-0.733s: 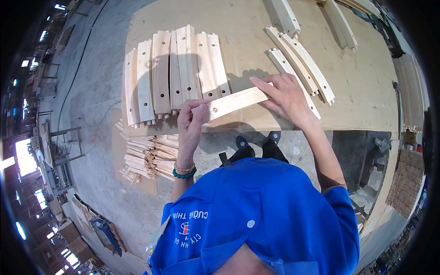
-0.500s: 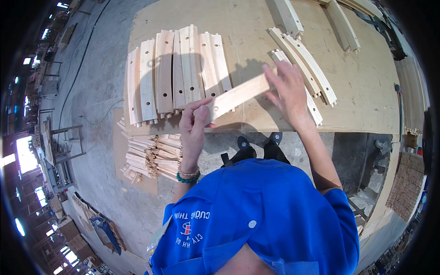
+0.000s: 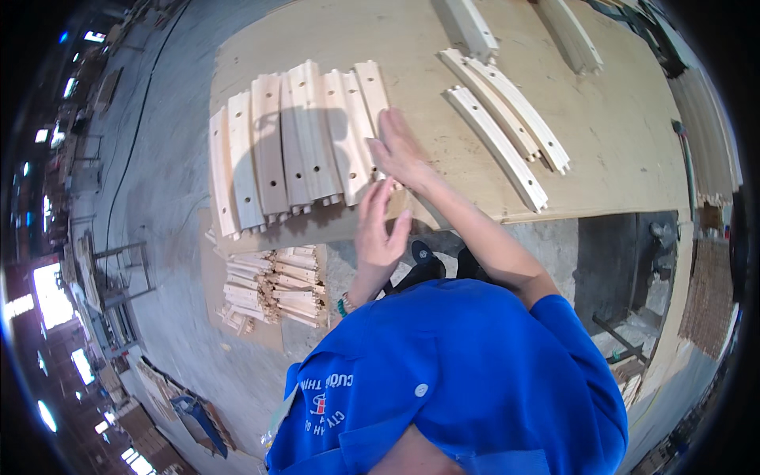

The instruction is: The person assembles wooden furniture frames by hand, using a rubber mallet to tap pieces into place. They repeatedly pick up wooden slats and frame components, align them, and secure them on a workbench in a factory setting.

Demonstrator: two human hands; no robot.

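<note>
Several pale wooden slats with drilled holes [image 3: 273, 150] lie side by side in a row on the cardboard-covered table, dowel-like stubs at their ends. At the row's right end lies another slat [image 3: 370, 83], its top slightly higher than its neighbour's. My right hand [image 3: 405, 158] rests against that slat's right side, fingers stretched out and holding nothing. Just below the near end of the row is my left hand [image 3: 381, 237], open with thumb apart; whether its fingertips touch the wood I cannot tell.
To the right lie a few curved wooden rails [image 3: 499, 146], with straighter pieces [image 3: 570, 36] standing farther back. Below the table's front edge, stacked wooden pieces [image 3: 273, 285] lie on cardboard on the floor. The table's cardboard surface [image 3: 617, 166] stretches right.
The slat that both my hands held has gone down at the row's right end. Both hands have let go; the right one moved left and the left one slightly right and nearer.
</note>
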